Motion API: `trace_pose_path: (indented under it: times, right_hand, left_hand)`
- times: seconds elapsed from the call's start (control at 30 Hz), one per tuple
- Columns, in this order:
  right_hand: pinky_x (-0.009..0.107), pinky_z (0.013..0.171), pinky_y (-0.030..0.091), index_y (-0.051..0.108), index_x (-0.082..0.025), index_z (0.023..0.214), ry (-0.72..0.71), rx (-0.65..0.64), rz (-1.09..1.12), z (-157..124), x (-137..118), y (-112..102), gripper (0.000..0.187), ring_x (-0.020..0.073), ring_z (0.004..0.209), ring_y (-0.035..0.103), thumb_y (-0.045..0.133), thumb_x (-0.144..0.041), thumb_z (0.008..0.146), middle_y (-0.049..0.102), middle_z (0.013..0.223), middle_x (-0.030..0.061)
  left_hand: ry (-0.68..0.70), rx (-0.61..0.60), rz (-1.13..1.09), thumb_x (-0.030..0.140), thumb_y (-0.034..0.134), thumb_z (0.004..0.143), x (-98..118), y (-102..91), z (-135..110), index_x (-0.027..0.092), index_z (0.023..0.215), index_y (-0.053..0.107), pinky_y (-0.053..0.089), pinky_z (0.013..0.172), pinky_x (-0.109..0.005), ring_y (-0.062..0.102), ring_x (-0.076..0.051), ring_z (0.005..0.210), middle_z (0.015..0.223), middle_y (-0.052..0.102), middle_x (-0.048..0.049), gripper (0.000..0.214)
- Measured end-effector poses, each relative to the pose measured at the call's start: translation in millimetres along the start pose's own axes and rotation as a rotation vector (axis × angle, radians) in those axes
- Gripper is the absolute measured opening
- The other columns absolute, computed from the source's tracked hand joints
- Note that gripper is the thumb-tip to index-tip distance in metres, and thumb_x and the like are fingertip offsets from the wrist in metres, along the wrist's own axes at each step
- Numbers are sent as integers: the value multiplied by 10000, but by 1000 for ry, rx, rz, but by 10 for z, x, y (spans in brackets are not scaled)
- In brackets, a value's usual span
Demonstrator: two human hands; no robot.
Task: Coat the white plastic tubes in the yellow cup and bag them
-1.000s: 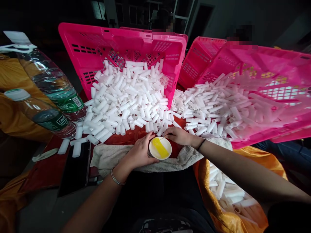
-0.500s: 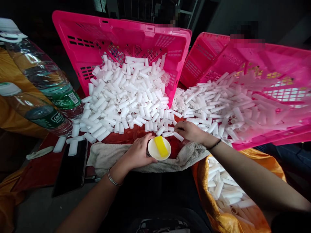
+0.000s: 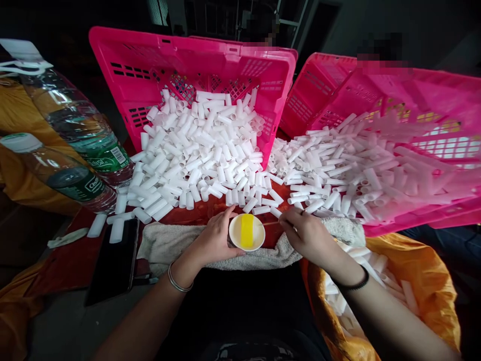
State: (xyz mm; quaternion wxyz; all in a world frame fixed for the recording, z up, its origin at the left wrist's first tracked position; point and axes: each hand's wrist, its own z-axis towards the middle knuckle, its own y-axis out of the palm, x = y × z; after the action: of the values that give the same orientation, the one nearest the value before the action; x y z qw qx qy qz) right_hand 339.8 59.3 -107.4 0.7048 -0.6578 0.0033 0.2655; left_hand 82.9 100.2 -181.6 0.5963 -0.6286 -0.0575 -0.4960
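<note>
My left hand (image 3: 211,237) grips a small white bowl (image 3: 259,236) by its left side, thumb low and fingers around the edge. Across the bowl lies a flat yellow strip (image 3: 247,230); what it is made of I cannot tell. In a pinch, my right hand (image 3: 310,236) holds a thin stick (image 3: 269,223), its tip reaching over the bowl's right rim. Under both hands runs a rumpled grey towel (image 3: 167,240) along the table's front edge. Short white tubes (image 3: 203,145) lie heaped just beyond the bowl.
Two pink crates (image 3: 188,47) lie tipped, tubes spilling onto the red table (image 3: 188,214). At left stand two water bottles (image 3: 93,145), near a dark phone or tablet (image 3: 112,271) with tubes on it. An orange sack (image 3: 432,281) of tubes sits at lower right.
My right hand has drawn back from the tubes toward me, and a thin stick now shows in its fingers, pointing at the bowl. My left hand keeps the bowl nearly in place.
</note>
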Motion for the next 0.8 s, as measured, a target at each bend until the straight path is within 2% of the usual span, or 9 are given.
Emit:
trace_pose_path:
  times: [0.1, 0.2, 0.27, 0.33, 0.4, 0.53, 0.63, 0.7, 0.8]
  right_hand:
    - [305, 667, 428, 644, -145, 920, -25, 31, -204, 229, -23, -85, 231, 203, 755, 610, 419, -154, 971, 646, 888, 115]
    - [302, 615, 372, 663, -135, 934, -126, -95, -386, 463, -116, -110, 200, 192, 711, 588, 465, -110, 947, 650, 888, 117]
    - [303, 594, 342, 667, -133, 939, -212, -168, -458, 593, -202, -132, 191, 187, 697, 572, 484, -81, 934, 645, 884, 111]
    - [303, 595, 336, 668, -129, 957, -286, -209, -489, 698, -293, -147, 202, 189, 712, 569, 475, -71, 942, 641, 897, 112]
    - [303, 612, 350, 669, -122, 975, -330, -247, -492, 777, -377, -129, 217, 199, 745, 579, 459, -74, 956, 640, 905, 115]
    - [299, 663, 394, 679, -107, 967, -344, -312, -406, 863, -429, -27, 256, 201, 788, 604, 431, -47, 956, 658, 920, 123]
    - [262, 687, 426, 685, -140, 996, -214, -334, -249, 964, -244, -70, 232, 171, 794, 624, 454, -171, 1004, 686, 956, 100]
    - [239, 715, 443, 684, -164, 1044, 19, -275, -230, 1104, -2, -162, 262, 164, 831, 643, 437, -252, 1027, 701, 1000, 88]
    - [271, 755, 458, 664, -91, 1126, 353, -167, -356, 1389, 431, -232, 310, 222, 916, 664, 386, -147, 1001, 696, 1077, 173]
  left_hand:
    - [12, 23, 63, 429, 905, 600, 34, 46, -29, 201, 1557, 92, 371, 1128, -586, 470, -390, 1349, 1414, 524, -191, 1276]
    - [47, 66, 190, 529, 871, 620, 53, 29, -63, 163, 1548, 156, 358, 1128, -617, 421, -437, 1380, 1495, 433, -240, 1227]
    - [54, 157, 269, 537, 772, 750, 22, -78, -44, 147, 1532, 203, 365, 1133, -604, 407, -426, 1394, 1514, 404, -246, 1042]
    - [-16, 297, 336, 432, 638, 889, -61, -254, 33, 144, 1509, 251, 418, 1108, -557, 450, -383, 1370, 1467, 455, -235, 785]
    - [-142, 415, 397, 323, 593, 911, -188, -444, 164, 129, 1461, 329, 490, 1034, -514, 530, -359, 1286, 1375, 525, -229, 640]
    - [-316, 346, 501, 227, 641, 834, -412, -660, 448, 91, 1269, 535, 535, 922, -461, 631, -344, 1084, 1135, 640, -192, 467]
    - [-368, 226, 521, 203, 598, 834, -419, -697, 539, 136, 1038, 652, 532, 851, -414, 655, -308, 950, 964, 663, -131, 221]
    - [-379, 235, 472, 237, 597, 829, -342, -722, 518, 161, 964, 662, 524, 797, -378, 650, -274, 873, 925, 655, -99, 167]
    - [-411, 280, 284, 311, 616, 814, -159, -766, 402, 201, 955, 633, 506, 714, -323, 630, -212, 768, 918, 656, -42, 179]
